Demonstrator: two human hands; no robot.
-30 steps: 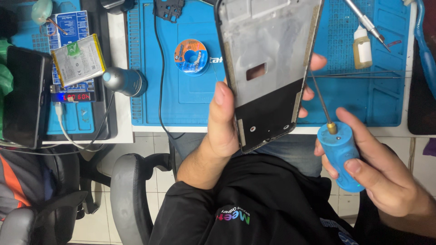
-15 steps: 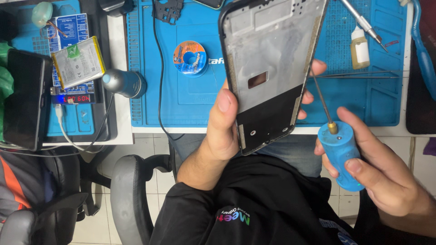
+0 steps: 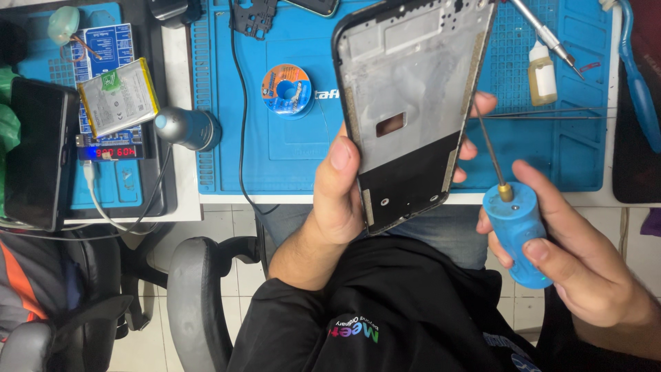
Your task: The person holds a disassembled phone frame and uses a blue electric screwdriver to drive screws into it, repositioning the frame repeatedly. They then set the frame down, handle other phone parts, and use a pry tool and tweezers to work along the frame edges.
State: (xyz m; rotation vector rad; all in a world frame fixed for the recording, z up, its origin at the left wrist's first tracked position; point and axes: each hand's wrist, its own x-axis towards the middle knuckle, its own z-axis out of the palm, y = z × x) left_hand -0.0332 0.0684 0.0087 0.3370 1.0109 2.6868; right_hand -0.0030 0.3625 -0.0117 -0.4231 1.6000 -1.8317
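Two hands are at work over the blue mat (image 3: 289,148), which serves as the landmark here. The left hand (image 3: 341,200) grips a stripped phone frame (image 3: 410,103) at the mat's near edge, thumb pressed along the frame's left rim and fingertips (image 3: 482,103) curling round its right side, so the hand is closed on it. The frame stands tilted, its open back toward the camera, with bare grey metal above and a dark panel below. Compared with a second ago it has crept slightly to the right and turned a little, while the grip looks the same; it reads as lining the frame up with the tool. The right hand (image 3: 578,269) is wrapped around a stubby blue screwdriver (image 3: 516,231) just off the mat's near right corner, and its thin shaft slants up toward the frame's right edge; the tip is hidden behind the frame, so contact cannot be told. On the mat, left of the frame, lies a blue solder spool (image 3: 287,89), and toward its far right stands a small glue bottle (image 3: 542,72). Left of the mat, on the surface (image 3: 180,83), rest a loose battery (image 3: 117,96) and a dark phone (image 3: 34,151).
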